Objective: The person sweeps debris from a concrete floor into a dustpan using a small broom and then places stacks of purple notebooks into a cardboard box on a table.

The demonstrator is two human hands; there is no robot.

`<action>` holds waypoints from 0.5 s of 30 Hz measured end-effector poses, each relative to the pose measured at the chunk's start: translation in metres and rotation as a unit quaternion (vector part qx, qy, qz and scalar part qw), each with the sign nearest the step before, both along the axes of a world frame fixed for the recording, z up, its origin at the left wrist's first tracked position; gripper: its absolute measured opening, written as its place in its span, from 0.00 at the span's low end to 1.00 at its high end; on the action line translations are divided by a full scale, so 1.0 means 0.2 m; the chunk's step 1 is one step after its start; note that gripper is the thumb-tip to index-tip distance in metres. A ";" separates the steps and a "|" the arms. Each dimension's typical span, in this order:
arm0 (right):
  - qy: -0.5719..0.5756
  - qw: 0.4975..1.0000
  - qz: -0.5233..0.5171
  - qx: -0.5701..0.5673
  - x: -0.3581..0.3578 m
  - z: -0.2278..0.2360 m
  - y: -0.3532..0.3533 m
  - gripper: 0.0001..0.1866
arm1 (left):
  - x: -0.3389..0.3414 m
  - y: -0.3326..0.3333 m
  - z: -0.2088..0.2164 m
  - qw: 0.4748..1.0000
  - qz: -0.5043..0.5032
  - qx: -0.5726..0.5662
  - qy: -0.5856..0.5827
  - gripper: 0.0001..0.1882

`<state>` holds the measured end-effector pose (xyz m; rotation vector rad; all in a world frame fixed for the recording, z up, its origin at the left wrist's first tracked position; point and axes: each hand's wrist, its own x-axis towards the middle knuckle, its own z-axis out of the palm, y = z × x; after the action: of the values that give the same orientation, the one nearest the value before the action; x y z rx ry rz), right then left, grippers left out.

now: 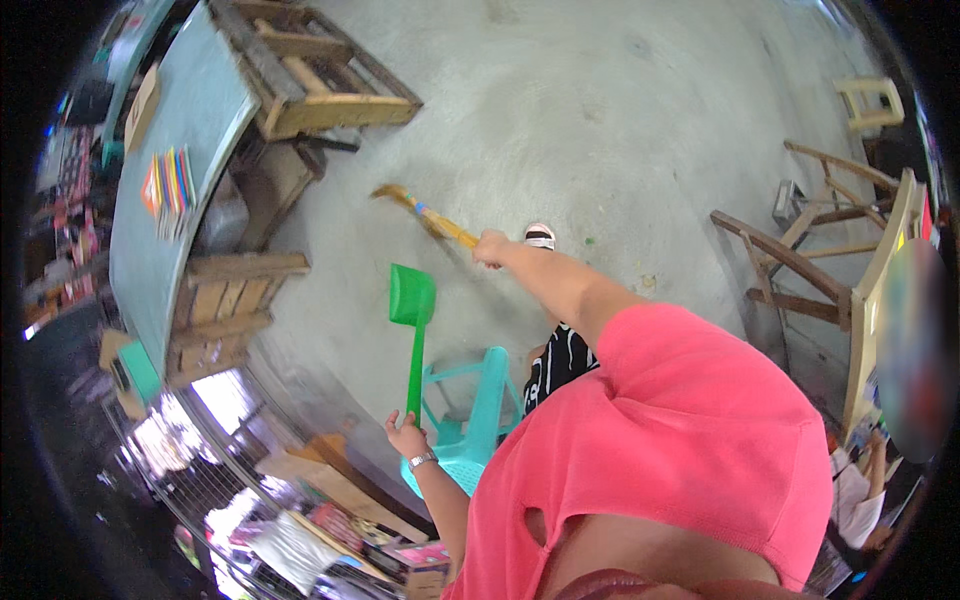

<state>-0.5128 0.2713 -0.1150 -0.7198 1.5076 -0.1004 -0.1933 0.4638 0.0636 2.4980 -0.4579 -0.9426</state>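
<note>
Head view, broom: the tan broom (432, 217) is out in front over the grey floor (600, 110), its long axis slanting from the right hand away to the person's left; the bristles are slightly blurred, and whether they touch the floor I cannot tell.
Right hand: the right hand (489, 249) has its fingers closed around the broom's handle, with no visible gap.
Dustpan: the green dustpan (409, 296) lies straight out from the left hand, long handle running nearly directly away from the person.
Left hand: the left hand (407, 436) has its fingers curled on the near end of the dustpan's handle; their underside is hidden.
Bristles to pan: bristles lie beyond the pan and a little left, apart from it, with floor between; in the picture, the right hand is nearer to both.
Stool: the teal stool (487, 400) stands just right of the dustpan's handle.
Green scrap: a small green scrap (589, 240) lies right of the sandalled foot (540, 237).
Desk: the blue-grey desk (205, 85) stands left, bearing colourful books (170, 190).
</note>
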 end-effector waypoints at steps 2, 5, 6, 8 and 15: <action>0.035 0.998 -0.055 0.015 -0.23 -0.10 -0.16 0.10 | -0.04 -0.20 -0.03 0.999 -0.050 -0.011 0.008 0.17; 0.064 0.971 -0.225 0.041 -0.60 -0.23 -0.14 0.09 | -0.10 -0.44 0.00 0.992 -0.120 0.035 0.022 0.20; 0.045 0.943 -0.325 0.053 -0.75 -0.28 -0.05 0.09 | -0.16 -0.55 0.00 0.988 -0.144 0.046 0.023 0.20; -0.017 0.851 -0.519 0.080 -0.98 -0.34 0.18 0.07 | -0.23 -0.73 0.00 0.981 -0.186 0.057 0.023 0.20; -0.104 0.610 -0.779 0.099 -0.78 -0.20 0.52 0.02 | -0.42 -1.24 -0.09 0.928 -0.363 0.083 0.032 0.19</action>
<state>-0.6696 0.3762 -0.1554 0.9715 1.4468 -1.2606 -0.2768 0.2160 0.0447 2.4483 -1.3914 -1.3615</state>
